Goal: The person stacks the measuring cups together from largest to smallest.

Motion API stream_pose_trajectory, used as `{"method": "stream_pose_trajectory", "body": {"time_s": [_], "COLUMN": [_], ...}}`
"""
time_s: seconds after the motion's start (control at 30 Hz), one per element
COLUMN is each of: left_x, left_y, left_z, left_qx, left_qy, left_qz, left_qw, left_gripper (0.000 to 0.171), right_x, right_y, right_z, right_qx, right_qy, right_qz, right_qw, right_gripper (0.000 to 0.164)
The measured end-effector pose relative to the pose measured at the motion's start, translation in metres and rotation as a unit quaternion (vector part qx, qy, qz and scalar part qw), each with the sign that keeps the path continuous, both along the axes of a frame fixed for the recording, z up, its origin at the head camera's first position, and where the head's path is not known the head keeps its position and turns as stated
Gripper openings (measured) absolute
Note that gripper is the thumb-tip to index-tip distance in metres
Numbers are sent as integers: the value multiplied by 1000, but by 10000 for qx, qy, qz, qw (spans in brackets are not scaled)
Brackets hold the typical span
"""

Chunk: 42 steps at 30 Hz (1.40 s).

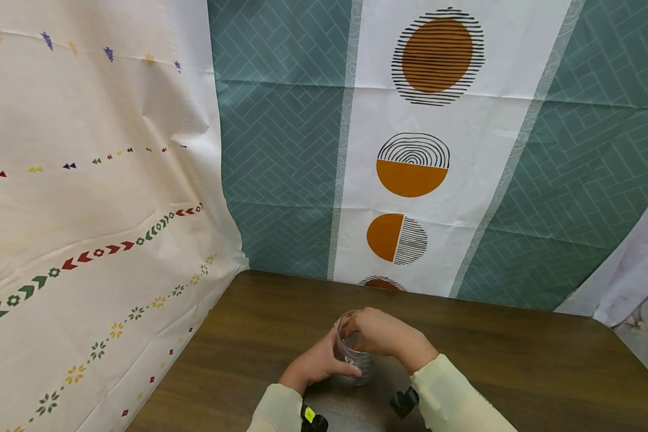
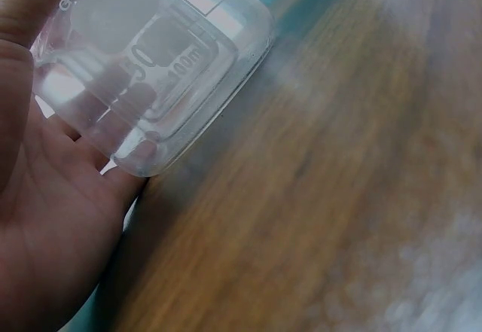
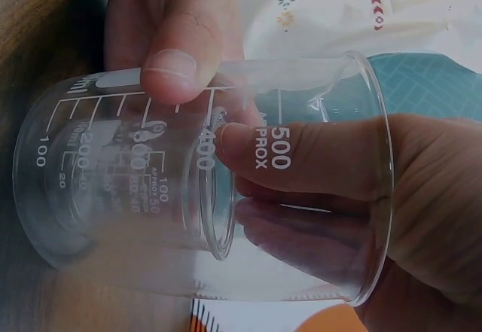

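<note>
A large clear glass beaker (image 1: 364, 365) with white volume marks stands on the table. My left hand (image 1: 318, 363) grips it round the outside, thumb across the near wall. My right hand (image 1: 386, 333) reaches in through the open top. Inside the large beaker (image 3: 263, 275), a smaller glass beaker (image 3: 220, 234) sits nested, and the right thumb and fingers pinch it at its rim. In the left wrist view the nested beaker's outline shows through the large beaker's base (image 2: 256, 46). How many beakers are nested is hard to tell through the glass.
The brown wooden table (image 1: 259, 336) runs back to a hanging teal and white cloth (image 1: 286, 180). A cream patterned cloth (image 1: 113, 240) hangs along the left edge. Pale fabric (image 1: 634, 288) hangs beyond the right corner.
</note>
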<state>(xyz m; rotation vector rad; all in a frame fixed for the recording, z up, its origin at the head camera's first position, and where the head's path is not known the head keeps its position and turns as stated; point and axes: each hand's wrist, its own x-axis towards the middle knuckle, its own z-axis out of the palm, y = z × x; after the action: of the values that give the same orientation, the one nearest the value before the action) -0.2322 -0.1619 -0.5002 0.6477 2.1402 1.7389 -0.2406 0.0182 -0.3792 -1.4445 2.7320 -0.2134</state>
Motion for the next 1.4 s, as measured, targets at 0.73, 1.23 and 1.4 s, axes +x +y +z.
{"method": "stream_pose_trajectory", "body": {"time_s": [0.73,1.23,1.4], "left_x": [-1,0,-1], "left_y": [1,1,-1], "left_z": [0,1,2], "left_qx": [-140,91,194], "left_qy": [38,192,258], "left_qz": [79,-64,-123], "left_qw": [9999,9998,9994], "left_gripper": [109,108,109], "right_x": [2,2,3], "right_y": [1,1,2], "right_z": [1,3,5], "right_qx": [56,168,112], "right_qy": [-77,-76,-43], "right_qz": [-173,-38,63], "right_qw": [9998,9998,9999], "right_gripper": [20,20,22]}}
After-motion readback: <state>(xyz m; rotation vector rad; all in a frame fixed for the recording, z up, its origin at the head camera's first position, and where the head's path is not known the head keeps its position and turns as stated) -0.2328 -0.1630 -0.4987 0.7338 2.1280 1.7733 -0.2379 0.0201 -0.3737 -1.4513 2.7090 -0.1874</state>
